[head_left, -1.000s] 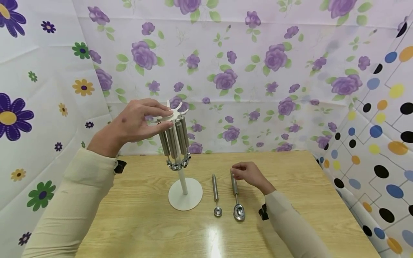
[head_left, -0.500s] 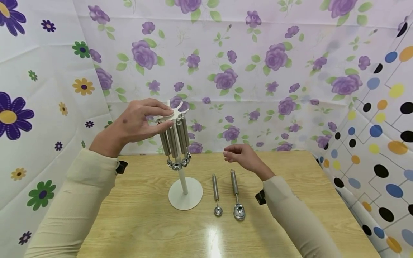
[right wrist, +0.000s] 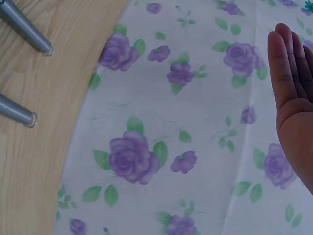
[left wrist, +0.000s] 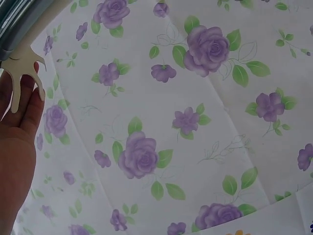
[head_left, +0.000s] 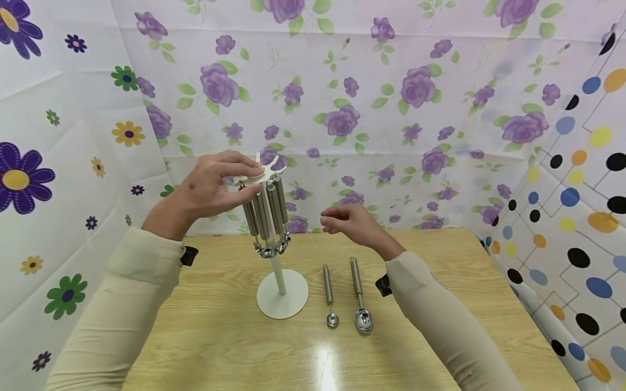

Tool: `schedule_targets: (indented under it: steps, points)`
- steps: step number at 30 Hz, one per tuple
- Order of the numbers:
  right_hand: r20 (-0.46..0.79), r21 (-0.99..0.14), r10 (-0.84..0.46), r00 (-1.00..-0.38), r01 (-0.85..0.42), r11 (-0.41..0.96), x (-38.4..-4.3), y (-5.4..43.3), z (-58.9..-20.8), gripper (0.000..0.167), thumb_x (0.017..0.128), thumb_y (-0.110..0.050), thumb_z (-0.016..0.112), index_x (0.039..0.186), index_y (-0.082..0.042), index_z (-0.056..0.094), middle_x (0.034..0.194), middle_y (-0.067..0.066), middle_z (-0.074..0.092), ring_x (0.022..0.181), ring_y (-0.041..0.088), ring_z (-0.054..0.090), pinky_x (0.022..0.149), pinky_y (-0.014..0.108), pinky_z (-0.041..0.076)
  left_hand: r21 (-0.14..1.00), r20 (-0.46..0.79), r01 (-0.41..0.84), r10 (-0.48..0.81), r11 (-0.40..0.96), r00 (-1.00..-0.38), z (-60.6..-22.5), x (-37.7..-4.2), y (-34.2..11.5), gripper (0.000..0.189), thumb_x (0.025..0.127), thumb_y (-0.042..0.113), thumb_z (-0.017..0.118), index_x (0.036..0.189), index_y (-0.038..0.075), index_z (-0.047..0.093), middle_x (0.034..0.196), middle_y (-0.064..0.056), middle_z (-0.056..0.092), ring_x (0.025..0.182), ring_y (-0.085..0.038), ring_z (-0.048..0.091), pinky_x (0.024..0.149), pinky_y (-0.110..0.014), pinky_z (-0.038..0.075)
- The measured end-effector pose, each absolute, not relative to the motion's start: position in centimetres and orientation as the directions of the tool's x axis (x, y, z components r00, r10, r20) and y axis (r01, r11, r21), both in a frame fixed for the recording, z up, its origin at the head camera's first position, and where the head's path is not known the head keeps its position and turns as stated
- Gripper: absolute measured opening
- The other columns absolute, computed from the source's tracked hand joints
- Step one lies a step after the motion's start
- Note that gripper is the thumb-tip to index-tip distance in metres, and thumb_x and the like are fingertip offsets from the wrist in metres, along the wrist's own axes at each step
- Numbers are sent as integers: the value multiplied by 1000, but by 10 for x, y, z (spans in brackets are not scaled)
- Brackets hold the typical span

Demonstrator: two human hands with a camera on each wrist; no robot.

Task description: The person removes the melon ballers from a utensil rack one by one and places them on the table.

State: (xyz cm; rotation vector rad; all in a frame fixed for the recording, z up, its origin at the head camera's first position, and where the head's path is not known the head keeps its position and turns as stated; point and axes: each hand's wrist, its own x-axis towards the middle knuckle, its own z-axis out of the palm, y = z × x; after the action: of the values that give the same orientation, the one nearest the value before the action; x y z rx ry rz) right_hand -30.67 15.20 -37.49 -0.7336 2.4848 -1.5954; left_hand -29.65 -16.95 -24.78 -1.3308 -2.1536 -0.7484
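Note:
In the head view a white utensil stand [head_left: 279,276] rises from the table, several steel-handled utensils [head_left: 262,217] hanging from its hooked top. My left hand [head_left: 210,187] grips that top, fingers over it and thumb just below. The left wrist view shows the pale hooks [left wrist: 22,73] in front of my fingers [left wrist: 33,110]. My right hand [head_left: 359,225] hovers right of the stand, fingers loosely bent, holding nothing. Below it on the table lie a small round-bowled scoop [head_left: 328,287] and a larger oval-bowled scoop [head_left: 357,282], handles pointing away from me.
The wooden table [head_left: 415,336] ends at a purple-flowered cloth [head_left: 371,179] behind. A floral sheet [head_left: 88,163] hangs on the left and a dotted one [head_left: 577,228] on the right. The stand's round white base [head_left: 274,307] sits left of the loose scoops.
My right hand has let go of the larger scoop's handle, risen, and moved left towards the stand. The scoop stays on the table. My left hand keeps its hold on the stand's top.

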Motion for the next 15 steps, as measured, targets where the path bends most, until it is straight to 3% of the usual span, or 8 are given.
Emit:
schedule_targets:
  steps: [11, 15]
  points:
    - [175, -842, -486, -856, -386, 377, -306, 128, -346, 37, 101, -28, 61, 129, -4, 65, 111, 10, 71, 94, 19, 70, 84, 34, 56, 183, 660, 912, 642, 366, -390, -249, -298, -170, 31, 80, 1, 75, 110, -1, 76, 108, -15, 70, 104, -34, 66, 82, -53, 53]
    - [202, -823, -513, -835, -428, 374, -305, 118, -337, 39, 101, -27, 61, 134, -7, 63, 121, 8, 69, 104, 19, 68, 89, 37, 54, 179, 653, 912, 649, 368, -390, -248, -299, -171, 30, 79, 4, 76, 109, 0, 76, 108, -14, 70, 104, -33, 66, 84, -52, 53]
